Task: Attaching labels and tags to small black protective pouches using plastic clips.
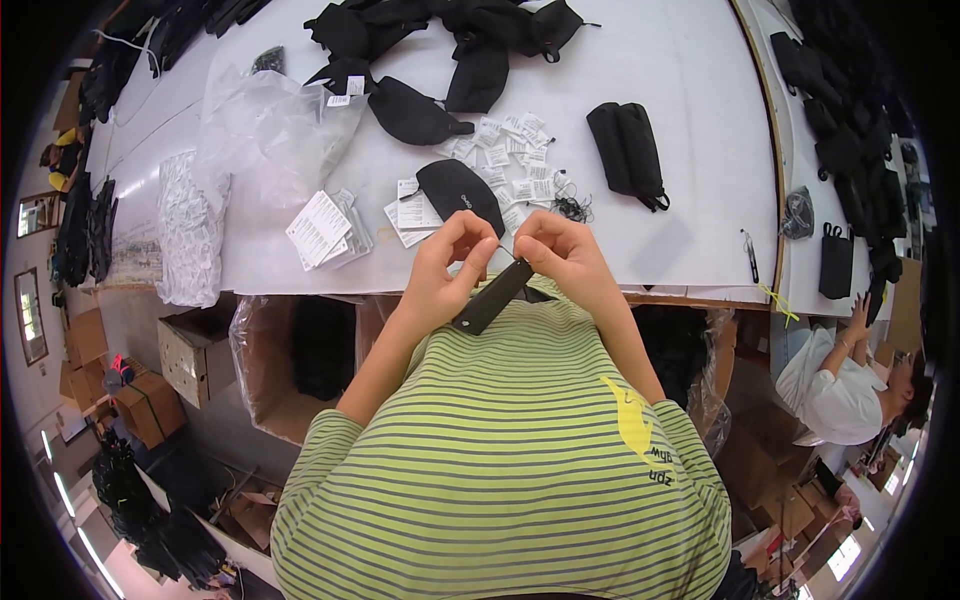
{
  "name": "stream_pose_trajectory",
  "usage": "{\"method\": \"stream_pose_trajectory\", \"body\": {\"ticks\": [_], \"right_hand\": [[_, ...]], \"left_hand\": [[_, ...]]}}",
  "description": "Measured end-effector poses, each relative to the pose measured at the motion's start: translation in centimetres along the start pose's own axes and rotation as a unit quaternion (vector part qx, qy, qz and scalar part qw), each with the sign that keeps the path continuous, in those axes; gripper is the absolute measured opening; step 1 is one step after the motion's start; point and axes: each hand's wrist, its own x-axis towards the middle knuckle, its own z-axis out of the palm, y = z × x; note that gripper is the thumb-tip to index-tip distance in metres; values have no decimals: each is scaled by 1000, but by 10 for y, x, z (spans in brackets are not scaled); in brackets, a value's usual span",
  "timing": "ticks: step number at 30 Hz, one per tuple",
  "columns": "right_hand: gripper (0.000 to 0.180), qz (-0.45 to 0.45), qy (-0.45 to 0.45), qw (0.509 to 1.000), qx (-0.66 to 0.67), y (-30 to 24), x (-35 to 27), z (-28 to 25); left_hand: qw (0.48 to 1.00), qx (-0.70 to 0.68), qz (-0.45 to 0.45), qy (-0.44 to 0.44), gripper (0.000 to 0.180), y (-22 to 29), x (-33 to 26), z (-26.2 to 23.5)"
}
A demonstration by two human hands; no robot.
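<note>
My left hand and my right hand meet close to my body at the table's near edge. A thin dark cord runs between their pinched fingertips. From it a long black hang tag slants down toward my shirt, its upper end by my right fingertips. Just beyond my hands lies a black pouch with a small light mark, partly over white printed cards. Small white labels are scattered past it, beside a tangle of black cords.
Black pouches are heaped at the far side, and another lies right. Left are a card stack, a clear plastic bag and a bundle of white labels. Thread snips lie right. A co-worker stands at the right.
</note>
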Motion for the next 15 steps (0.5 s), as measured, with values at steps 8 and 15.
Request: {"method": "stream_pose_trajectory", "body": {"ticks": [8,15], "right_hand": [[14,35,10,999,-41,-1,6,-20],[15,51,156,962,-219,34,-12,-66]], "left_hand": [[994,33,-83,63,11,-71,39,-20],[887,450,-37,-100,60,-160,0,-36]]}}
